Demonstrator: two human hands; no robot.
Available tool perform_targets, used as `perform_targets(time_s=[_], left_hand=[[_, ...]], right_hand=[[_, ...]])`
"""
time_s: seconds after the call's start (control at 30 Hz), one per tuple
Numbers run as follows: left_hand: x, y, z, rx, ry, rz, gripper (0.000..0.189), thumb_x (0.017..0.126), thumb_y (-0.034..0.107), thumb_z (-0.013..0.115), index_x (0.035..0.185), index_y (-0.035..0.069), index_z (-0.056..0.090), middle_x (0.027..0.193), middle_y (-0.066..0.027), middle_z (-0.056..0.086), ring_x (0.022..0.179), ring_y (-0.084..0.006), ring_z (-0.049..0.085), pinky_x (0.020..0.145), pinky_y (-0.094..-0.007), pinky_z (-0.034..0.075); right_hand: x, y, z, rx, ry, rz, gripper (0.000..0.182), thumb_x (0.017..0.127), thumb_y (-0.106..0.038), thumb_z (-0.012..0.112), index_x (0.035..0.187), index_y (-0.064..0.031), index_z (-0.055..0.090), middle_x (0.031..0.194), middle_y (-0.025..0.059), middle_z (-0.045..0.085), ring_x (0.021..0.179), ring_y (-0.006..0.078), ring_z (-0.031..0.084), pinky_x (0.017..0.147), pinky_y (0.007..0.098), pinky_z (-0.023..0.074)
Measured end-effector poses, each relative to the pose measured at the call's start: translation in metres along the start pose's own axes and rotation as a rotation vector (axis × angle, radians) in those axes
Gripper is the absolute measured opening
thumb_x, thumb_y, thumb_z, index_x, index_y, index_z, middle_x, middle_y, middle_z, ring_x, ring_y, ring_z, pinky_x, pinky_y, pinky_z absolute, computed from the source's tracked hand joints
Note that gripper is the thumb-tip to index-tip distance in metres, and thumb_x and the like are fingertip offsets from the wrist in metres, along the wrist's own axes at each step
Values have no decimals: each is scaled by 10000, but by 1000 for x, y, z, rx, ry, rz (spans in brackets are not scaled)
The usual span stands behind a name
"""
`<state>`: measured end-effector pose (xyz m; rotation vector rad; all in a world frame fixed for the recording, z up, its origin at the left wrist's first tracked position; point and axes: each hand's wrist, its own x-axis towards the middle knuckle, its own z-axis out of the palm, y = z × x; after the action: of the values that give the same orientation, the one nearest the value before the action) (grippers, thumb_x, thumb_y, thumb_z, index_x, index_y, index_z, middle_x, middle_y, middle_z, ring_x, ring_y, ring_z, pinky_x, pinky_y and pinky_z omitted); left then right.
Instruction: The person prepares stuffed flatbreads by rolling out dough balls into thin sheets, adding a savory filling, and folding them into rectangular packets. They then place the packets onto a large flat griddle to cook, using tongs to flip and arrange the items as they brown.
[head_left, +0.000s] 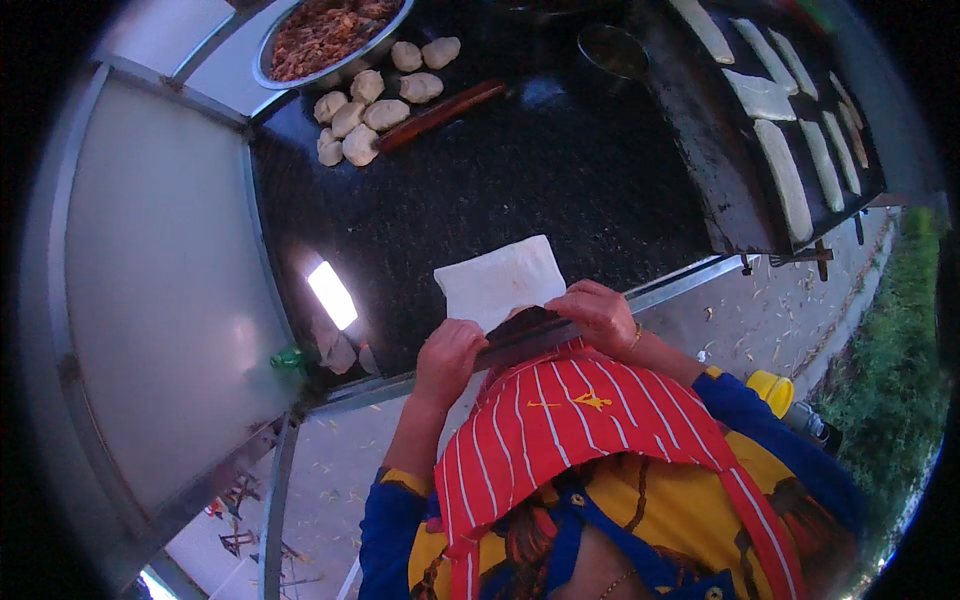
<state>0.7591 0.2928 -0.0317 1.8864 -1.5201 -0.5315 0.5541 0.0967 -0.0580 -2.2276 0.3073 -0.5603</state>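
A flat sheet of pale dough (502, 277), roughly four-sided, lies on the dark worktop (525, 187) near its front edge. My left hand (450, 356) pinches the sheet's near left corner, fingers curled. At the near right corner, my right hand (600, 315) grips the dough between thumb and fingers. Between the hands, the near edge of the sheet looks slightly lifted or folded; the fingertips are partly hidden. A red-brown rolling pin (442, 114) rests farther back, beside several dough balls (386, 115).
A metal bowl (315, 80) of reddish chopped filling stands at the back left. On the right, a griddle (817, 221) carries several long dough pieces (784, 176). A round dark ladle or pan (613, 51) sits near it. A metal-framed panel (165, 247) bounds the left side, near a green bottle (287, 360).
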Motion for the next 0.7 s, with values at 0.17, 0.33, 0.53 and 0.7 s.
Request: perform_targets(time_s=[0.17, 0.33, 0.53, 0.7], left_hand=[[-11, -1, 18, 69, 38, 52, 125, 767, 7, 680, 836, 53, 587, 874, -98, 636, 844, -295, 615, 722, -364, 520], [-22, -6, 21, 213, -173, 136, 79, 782, 33, 648, 842, 72, 616, 874, -105, 644, 849, -312, 622, 733, -394, 506], [-6, -22, -5, 213, 45, 53, 68, 798, 156, 671, 811, 106, 627, 829, -103, 646, 807, -314, 626, 711, -455, 497], [67, -62, -13, 288, -50, -406, 324, 745, 187, 704, 1052, 84, 691, 1092, -160, 661, 1052, -363, 611, 896, -479, 494]], right_hand=[[-14, 7, 9, -54, -11, -92, 393, 710, -69, 770, 1095, -78, 690, 927, 103, 711, 849, 286, 675, 694, 374, 563], [-25, -6, -5, -119, -236, -82, 414, 702, -103, 785, 1105, -117, 693, 960, 100, 716, 848, 284, 682, 723, 398, 556], [16, 22, 9, -182, -143, 306, 337, 834, -88, 655, 1168, -122, 676, 1113, 130, 679, 1004, 302, 650, 851, 395, 532], [90, 75, 46, 131, -136, 439, 560, 805, -75, 682, 1349, -70, 551, 1333, 145, 570, 1209, 309, 566, 1063, 374, 425]])
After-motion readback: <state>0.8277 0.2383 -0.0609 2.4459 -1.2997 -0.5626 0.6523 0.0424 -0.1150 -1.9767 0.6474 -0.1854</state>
